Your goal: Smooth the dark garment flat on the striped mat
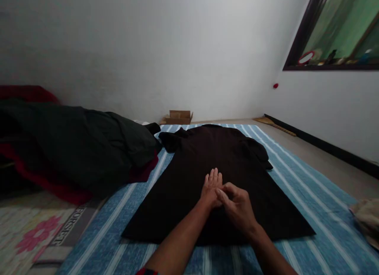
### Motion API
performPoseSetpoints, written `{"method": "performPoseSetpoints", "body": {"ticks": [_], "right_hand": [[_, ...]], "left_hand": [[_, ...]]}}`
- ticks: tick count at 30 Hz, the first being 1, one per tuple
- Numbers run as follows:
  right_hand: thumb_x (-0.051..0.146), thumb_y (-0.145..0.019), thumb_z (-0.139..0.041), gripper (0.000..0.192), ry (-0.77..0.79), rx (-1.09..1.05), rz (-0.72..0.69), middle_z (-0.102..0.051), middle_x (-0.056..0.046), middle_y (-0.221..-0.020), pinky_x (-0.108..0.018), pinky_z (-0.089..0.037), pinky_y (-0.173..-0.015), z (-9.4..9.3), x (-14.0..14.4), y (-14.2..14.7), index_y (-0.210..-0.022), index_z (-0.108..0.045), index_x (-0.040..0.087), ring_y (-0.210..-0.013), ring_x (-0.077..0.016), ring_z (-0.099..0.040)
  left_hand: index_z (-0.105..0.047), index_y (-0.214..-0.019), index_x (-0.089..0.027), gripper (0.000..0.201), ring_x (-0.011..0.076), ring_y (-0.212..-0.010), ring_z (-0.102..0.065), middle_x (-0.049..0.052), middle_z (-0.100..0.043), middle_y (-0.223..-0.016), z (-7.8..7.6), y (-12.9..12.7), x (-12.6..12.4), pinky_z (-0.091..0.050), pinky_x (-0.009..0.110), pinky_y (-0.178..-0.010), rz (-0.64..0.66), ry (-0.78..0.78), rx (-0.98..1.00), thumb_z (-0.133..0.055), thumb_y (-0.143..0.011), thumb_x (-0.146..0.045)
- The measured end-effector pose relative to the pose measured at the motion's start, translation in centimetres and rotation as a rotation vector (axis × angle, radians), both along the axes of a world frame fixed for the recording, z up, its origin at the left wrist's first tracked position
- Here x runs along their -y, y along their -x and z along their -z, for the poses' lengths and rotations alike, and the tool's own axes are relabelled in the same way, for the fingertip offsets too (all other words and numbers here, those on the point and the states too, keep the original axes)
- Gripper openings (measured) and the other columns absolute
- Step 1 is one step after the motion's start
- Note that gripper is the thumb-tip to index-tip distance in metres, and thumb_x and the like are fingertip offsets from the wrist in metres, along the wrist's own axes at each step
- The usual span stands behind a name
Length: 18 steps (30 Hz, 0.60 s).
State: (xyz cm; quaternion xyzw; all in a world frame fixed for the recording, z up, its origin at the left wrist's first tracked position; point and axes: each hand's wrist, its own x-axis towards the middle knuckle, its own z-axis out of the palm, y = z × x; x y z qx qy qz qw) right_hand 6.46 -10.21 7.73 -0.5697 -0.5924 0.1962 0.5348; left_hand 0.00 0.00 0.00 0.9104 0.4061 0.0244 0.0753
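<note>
I am pressing my left hand point(211, 188) flat on the dark shirt point(219, 176), spread on the striped mat point(310, 196) for smoothing; my right hand point(237, 206), loosely curled and empty, is touching it.

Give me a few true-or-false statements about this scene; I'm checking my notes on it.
1. The dark shirt lies spread flat on a blue striped mat. True.
2. The left hand rests flat on the shirt, fingers straight. True.
3. The right hand grips a shirt sleeve. False: it is at the shirt's middle, touching the left hand.
4. A pile of dark clothes sits left of the shirt. True.
5. A cardboard box sits on the shirt. False: it stands by the wall beyond the mat.
</note>
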Motion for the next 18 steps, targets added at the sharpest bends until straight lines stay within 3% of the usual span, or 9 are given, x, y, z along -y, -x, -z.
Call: {"method": "performPoseSetpoints", "body": {"ticks": [5,9,13,18], "right_hand": [[0.033,-0.086,-0.046,0.025,-0.052,0.168,0.151,-0.060,-0.002,-0.068,-0.024,-0.046,-0.061,4.8,-0.6,-1.6,-0.068,-0.055,0.018,-0.062,-0.0130,-0.057],[0.030,-0.087,-0.045,0.019,-0.098,0.212,0.170,-0.064,-0.005,-0.083,-0.027,-0.049,-0.071,6.2,-0.1,-1.7,-0.072,-0.053,0.021,-0.076,-0.0153,-0.061],[0.028,-0.086,-0.044,0.021,-0.120,0.340,0.240,-0.065,-0.010,-0.101,-0.035,-0.050,-0.083,7.2,0.4,-2.0,-0.100,-0.058,0.019,-0.095,-0.0207,-0.061],[0.023,-0.085,-0.042,0.035,-0.096,0.552,0.227,-0.060,-0.013,-0.117,-0.044,-0.044,-0.094,8.7,1.0,-1.9,-0.118,-0.054,0.016,-0.110,-0.0240,-0.055]], "left_hand": [[-0.019,-0.142,-0.004,0.064,0.0254,-0.139,0.002,0.016,-0.003,-0.151,-1.0,-0.2,-0.4,-0.009,0.045,-0.112,-0.012,0.090,-0.035,-0.027,-0.088,-0.037],[-0.020,-0.142,-0.007,0.063,0.0235,-0.139,-0.002,0.014,-0.008,-0.151,-2.0,0.7,0.2,-0.013,0.044,-0.111,0.008,0.128,-0.024,-0.024,-0.089,-0.040],[-0.019,-0.143,-0.010,0.059,0.0227,-0.139,-0.003,0.013,-0.010,-0.151,-2.6,2.7,2.3,-0.014,0.044,-0.111,0.026,0.112,-0.046,-0.023,-0.090,-0.037],[-0.018,-0.143,-0.009,0.060,0.0228,-0.139,-0.001,0.013,-0.007,-0.152,-1.7,4.3,4.2,-0.012,0.044,-0.112,0.040,0.076,-0.042,-0.023,-0.091,-0.038]]}}
